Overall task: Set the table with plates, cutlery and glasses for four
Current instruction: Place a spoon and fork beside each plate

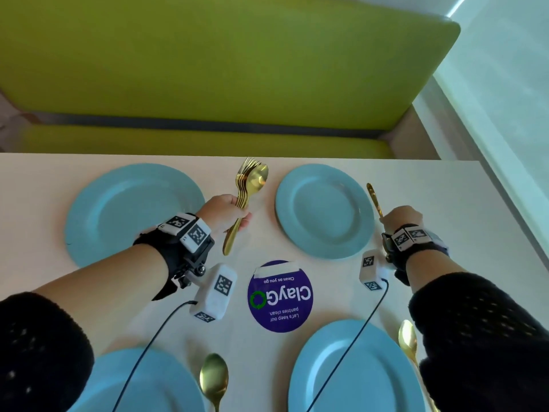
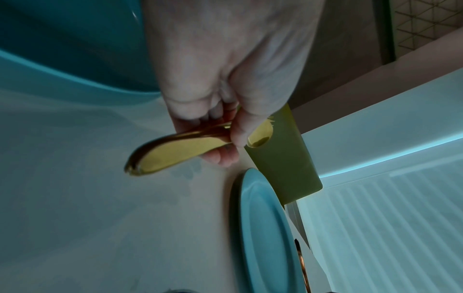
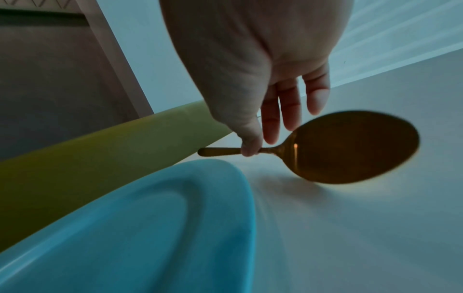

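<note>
Four blue plates lie on the white table: far left [image 1: 133, 215], far right [image 1: 323, 211], near left [image 1: 142, 382], near right [image 1: 356, 370]. Between the two far plates my left hand [image 1: 230, 214] grips a bundle of gold forks and a spoon [image 1: 249, 185] by the handles, heads pointing away. In the left wrist view my fingers [image 2: 225, 156] curl round those handles [image 2: 175, 152]. My right hand [image 1: 398, 217], right of the far right plate, pinches a gold spoon [image 3: 350, 146] by its handle [image 1: 373, 197], bowl low over the table. Two gold spoons [image 1: 214, 379] [image 1: 408, 337] lie beside the near plates.
A round purple ClayGo sticker [image 1: 280, 295] sits at the table's middle. A green bench [image 1: 208, 69] runs along the far edge. A pale wall or window [image 1: 505, 114] borders the right side. Black cables trail from both wrist cameras over the near plates.
</note>
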